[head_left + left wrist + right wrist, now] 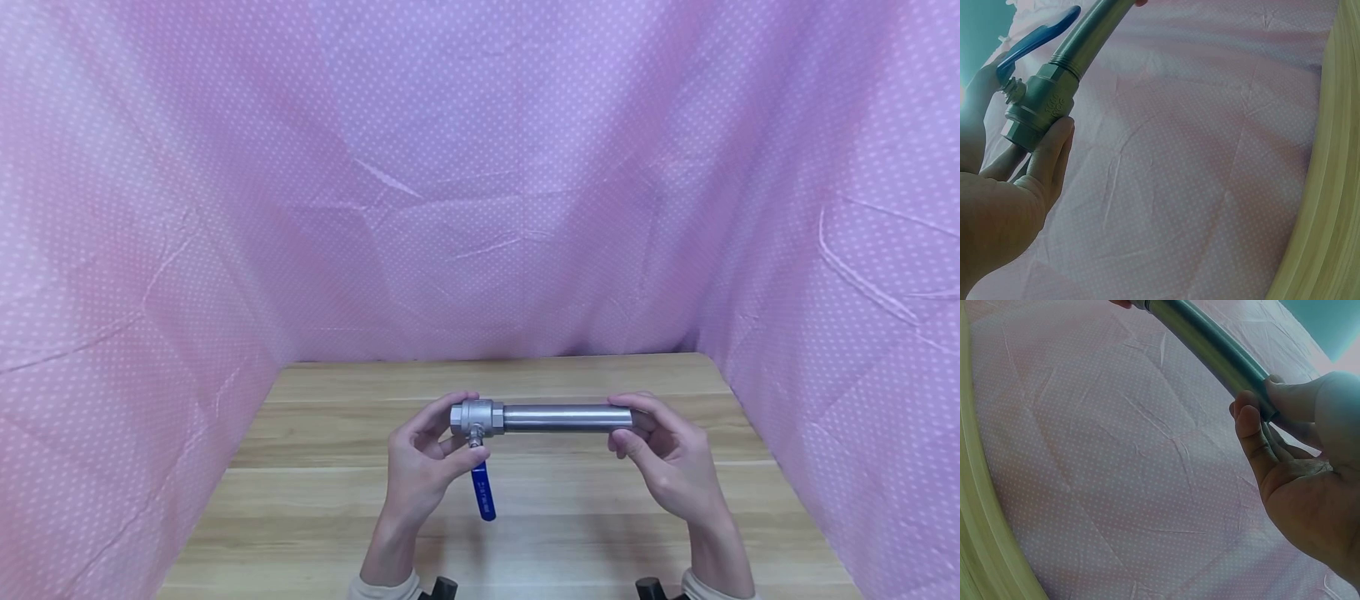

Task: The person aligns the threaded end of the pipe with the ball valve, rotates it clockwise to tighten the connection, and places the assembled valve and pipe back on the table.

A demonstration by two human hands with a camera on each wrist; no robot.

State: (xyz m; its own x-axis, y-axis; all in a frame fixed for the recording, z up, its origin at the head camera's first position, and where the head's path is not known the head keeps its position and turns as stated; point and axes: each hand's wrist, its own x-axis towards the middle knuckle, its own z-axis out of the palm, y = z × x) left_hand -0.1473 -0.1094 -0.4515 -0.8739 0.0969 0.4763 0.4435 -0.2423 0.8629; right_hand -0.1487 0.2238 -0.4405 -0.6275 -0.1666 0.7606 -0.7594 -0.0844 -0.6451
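Note:
A steel ball valve (476,417) with a blue lever handle (482,492) is joined to a straight steel pipe (566,417). The assembly is held level above the wooden table (570,517). My left hand (423,467) grips the valve body (1038,106), fingers curled round it, the blue handle (1038,37) pointing toward me. My right hand (667,454) pinches the pipe's far right end (1222,353) between thumb and fingers (1250,434).
Pink dotted cloth (480,183) hangs as a backdrop behind and on both sides of the table. The table's bare wood runs beneath and in front of the hands. Two dark mounts (442,588) show at the bottom edge near the wrists.

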